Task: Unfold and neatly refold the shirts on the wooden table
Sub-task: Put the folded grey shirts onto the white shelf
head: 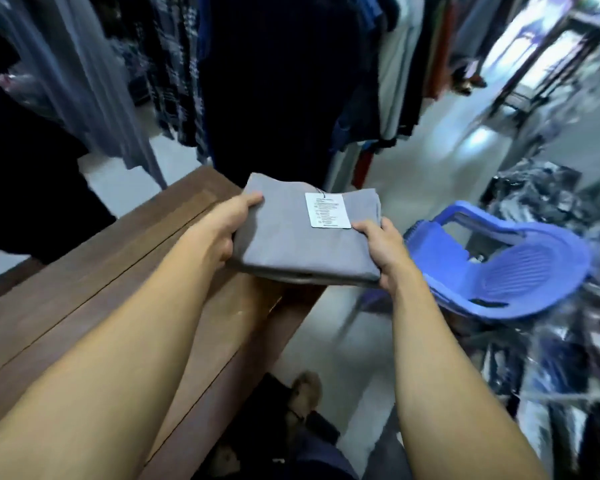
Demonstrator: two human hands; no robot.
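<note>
Folded grey shirt (302,237) is held between both hands at the far right corner of the wooden desk (84,289), partly overhanging its edge. Whether it touches the desk cannot be told. Left hand (229,226) is clamped on the shirt's left edge, thumb on top, fingers curled under. Right hand (381,251) is clamped on the near right corner, thumb on top beside the white tag (327,210). A blue plastic chair (499,265) is seen just right of the shirt.

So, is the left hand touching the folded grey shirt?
Touching. The head view shows the left hand gripping the left edge of the shirt, thumb on top.
</note>
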